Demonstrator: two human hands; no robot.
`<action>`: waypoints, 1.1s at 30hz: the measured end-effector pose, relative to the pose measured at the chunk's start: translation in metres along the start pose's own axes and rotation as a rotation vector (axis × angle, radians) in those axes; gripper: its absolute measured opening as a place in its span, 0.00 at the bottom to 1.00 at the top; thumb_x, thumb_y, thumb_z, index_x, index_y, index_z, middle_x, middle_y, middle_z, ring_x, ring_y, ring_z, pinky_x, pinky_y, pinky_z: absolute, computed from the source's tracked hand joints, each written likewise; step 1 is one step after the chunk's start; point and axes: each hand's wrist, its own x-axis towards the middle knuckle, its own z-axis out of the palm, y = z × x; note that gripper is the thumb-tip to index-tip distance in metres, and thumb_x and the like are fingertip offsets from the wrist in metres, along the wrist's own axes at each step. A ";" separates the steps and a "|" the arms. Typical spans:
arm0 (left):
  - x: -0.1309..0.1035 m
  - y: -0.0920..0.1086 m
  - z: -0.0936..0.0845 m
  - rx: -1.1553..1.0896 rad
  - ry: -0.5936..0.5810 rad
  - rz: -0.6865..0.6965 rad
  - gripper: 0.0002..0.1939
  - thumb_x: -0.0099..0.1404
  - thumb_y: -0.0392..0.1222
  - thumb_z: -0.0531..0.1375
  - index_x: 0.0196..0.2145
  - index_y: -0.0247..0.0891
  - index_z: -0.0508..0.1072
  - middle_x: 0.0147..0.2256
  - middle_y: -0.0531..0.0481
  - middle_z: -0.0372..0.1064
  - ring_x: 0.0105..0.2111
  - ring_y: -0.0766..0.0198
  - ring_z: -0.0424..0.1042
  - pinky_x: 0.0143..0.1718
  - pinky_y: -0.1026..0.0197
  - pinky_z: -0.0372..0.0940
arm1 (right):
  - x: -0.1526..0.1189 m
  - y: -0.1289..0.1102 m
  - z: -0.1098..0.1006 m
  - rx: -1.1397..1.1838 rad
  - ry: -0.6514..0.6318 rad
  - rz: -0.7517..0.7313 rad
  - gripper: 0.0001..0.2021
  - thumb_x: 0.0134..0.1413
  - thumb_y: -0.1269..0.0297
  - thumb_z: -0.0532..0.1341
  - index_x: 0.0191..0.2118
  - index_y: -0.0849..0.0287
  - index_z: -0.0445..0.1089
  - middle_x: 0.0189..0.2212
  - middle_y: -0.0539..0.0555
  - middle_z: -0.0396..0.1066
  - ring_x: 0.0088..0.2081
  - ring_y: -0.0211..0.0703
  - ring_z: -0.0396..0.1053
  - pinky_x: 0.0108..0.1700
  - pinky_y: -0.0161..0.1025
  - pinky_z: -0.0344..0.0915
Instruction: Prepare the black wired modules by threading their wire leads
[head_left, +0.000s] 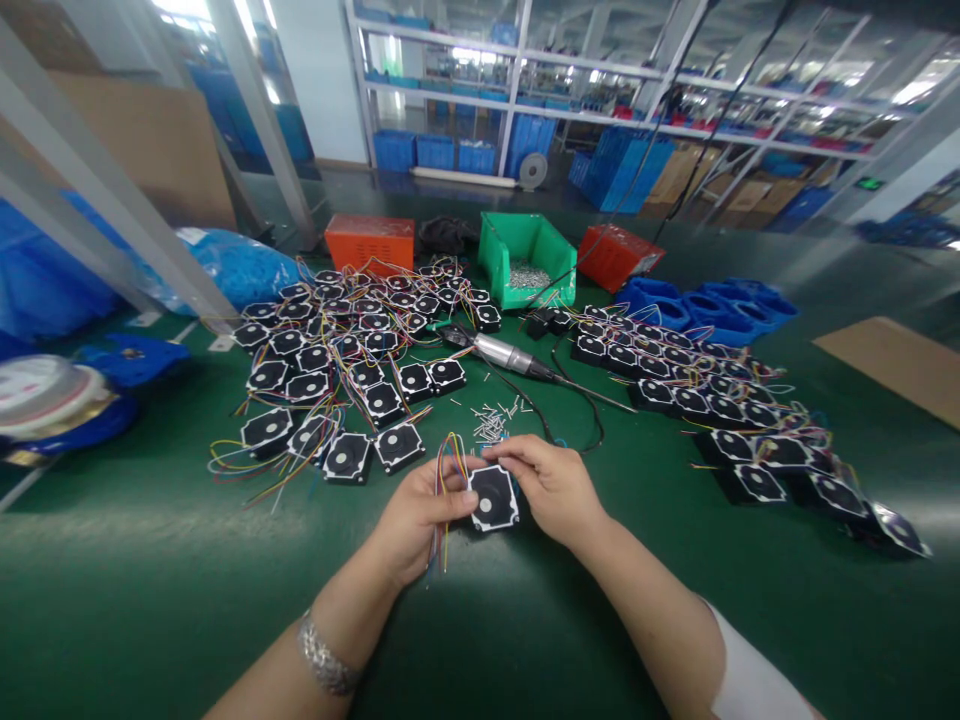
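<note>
The black unit [495, 498] partly hides the left hand [415, 512]; the view's left edge crops a round device [52, 392].

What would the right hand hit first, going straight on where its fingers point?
The right hand would likely meet the left hand first, by the far edge of the black unit; coloured wires lie beyond. Depth is unclear.

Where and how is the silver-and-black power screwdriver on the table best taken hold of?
Grip the power screwdriver around its silver barrel, probably from above: this is a thick, rounded section, while loose screws lie on the near side. The thin shaft, pointing right, looks less suitable.
</note>
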 end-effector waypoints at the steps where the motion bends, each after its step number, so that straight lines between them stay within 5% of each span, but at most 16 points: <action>1: 0.000 0.000 0.000 -0.006 0.000 0.003 0.18 0.42 0.33 0.65 0.34 0.33 0.69 0.26 0.51 0.69 0.26 0.68 0.67 0.30 0.67 0.61 | 0.000 0.000 -0.001 0.012 -0.012 0.001 0.10 0.51 0.79 0.55 0.34 0.57 0.68 0.30 0.44 0.69 0.33 0.30 0.67 0.35 0.25 0.60; 8: 0.000 0.003 0.001 -0.074 0.036 0.019 0.16 0.43 0.35 0.65 0.33 0.32 0.69 0.27 0.50 0.69 0.25 0.68 0.66 0.28 0.66 0.60 | 0.001 0.003 -0.004 -0.122 -0.030 -0.114 0.07 0.54 0.75 0.54 0.32 0.58 0.68 0.27 0.46 0.68 0.29 0.33 0.66 0.32 0.28 0.59; 20: 0.000 0.006 0.003 -0.136 0.083 0.040 0.12 0.47 0.34 0.62 0.32 0.33 0.68 0.27 0.51 0.67 0.27 0.67 0.66 0.30 0.65 0.60 | 0.000 0.003 -0.005 -0.264 -0.042 -0.292 0.13 0.56 0.75 0.47 0.38 0.62 0.68 0.37 0.53 0.69 0.38 0.39 0.67 0.40 0.36 0.65; 23: 0.001 0.008 0.002 -0.153 0.092 0.046 0.13 0.47 0.35 0.62 0.33 0.34 0.66 0.26 0.52 0.66 0.25 0.68 0.65 0.28 0.65 0.60 | -0.001 0.005 -0.002 -0.182 0.005 -0.174 0.12 0.56 0.74 0.48 0.40 0.60 0.66 0.37 0.52 0.68 0.39 0.38 0.67 0.42 0.36 0.64; 27: 0.001 0.007 0.003 -0.052 0.044 0.091 0.13 0.47 0.35 0.62 0.31 0.36 0.63 0.24 0.54 0.65 0.23 0.71 0.63 0.26 0.67 0.57 | 0.002 0.006 0.001 0.202 0.187 0.242 0.05 0.52 0.67 0.54 0.34 0.61 0.64 0.29 0.52 0.70 0.29 0.38 0.69 0.32 0.33 0.66; 30: 0.000 0.003 0.004 0.052 0.005 0.123 0.12 0.46 0.34 0.63 0.25 0.34 0.61 0.21 0.56 0.62 0.22 0.73 0.60 0.25 0.69 0.54 | 0.005 0.011 0.000 0.413 0.154 0.456 0.06 0.44 0.65 0.59 0.27 0.64 0.65 0.20 0.51 0.68 0.22 0.36 0.67 0.25 0.30 0.65; 33: -0.002 0.000 0.004 0.163 -0.016 0.150 0.12 0.47 0.35 0.64 0.22 0.33 0.60 0.20 0.57 0.59 0.22 0.74 0.58 0.25 0.69 0.53 | 0.007 0.014 -0.002 0.458 0.063 0.542 0.08 0.40 0.66 0.60 0.29 0.66 0.68 0.20 0.52 0.68 0.23 0.37 0.67 0.27 0.31 0.65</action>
